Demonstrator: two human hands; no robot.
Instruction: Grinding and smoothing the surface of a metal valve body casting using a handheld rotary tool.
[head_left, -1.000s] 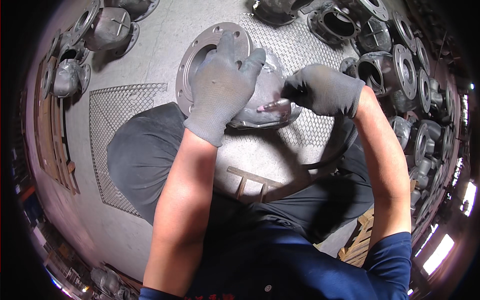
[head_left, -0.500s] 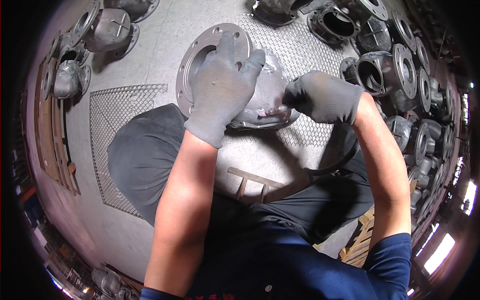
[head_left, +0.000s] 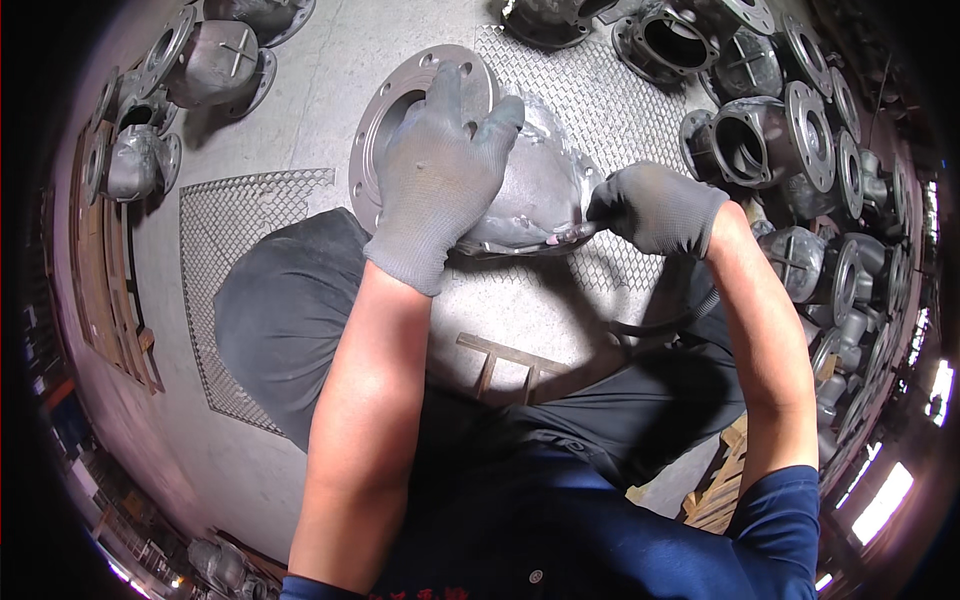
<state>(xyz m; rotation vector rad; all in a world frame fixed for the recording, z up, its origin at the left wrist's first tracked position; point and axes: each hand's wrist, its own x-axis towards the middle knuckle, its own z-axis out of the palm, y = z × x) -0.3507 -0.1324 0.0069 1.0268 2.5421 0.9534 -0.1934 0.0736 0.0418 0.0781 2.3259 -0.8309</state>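
Observation:
A grey metal valve body [head_left: 535,190] with a round, bolt-holed flange [head_left: 372,165] lies on its side before me. My left hand [head_left: 440,170], in a grey glove, grips the flange: the index finger stretches over its face, the thumb sits behind it, and the other fingers are partly hidden. My gloved right hand [head_left: 655,210] is closed round a slim die grinder with a pinkish tip [head_left: 572,234]. That tip is at the casting's lower right edge. The grinder's body is mostly hidden in the fist, and a dark hose [head_left: 665,326] runs below the hand.
Similar flanged castings crowd the right side [head_left: 770,145], and several more stand at upper left [head_left: 215,62]. Expanded metal mesh [head_left: 235,215] lies on the floor at left and under the casting. A small wooden frame [head_left: 500,362] lies between my legs; wooden pallets [head_left: 718,485] flank me.
My right hand has moved slightly right and down with the die grinder, its tip shifting along the casting's edge. My left hand and the casting have barely moved.

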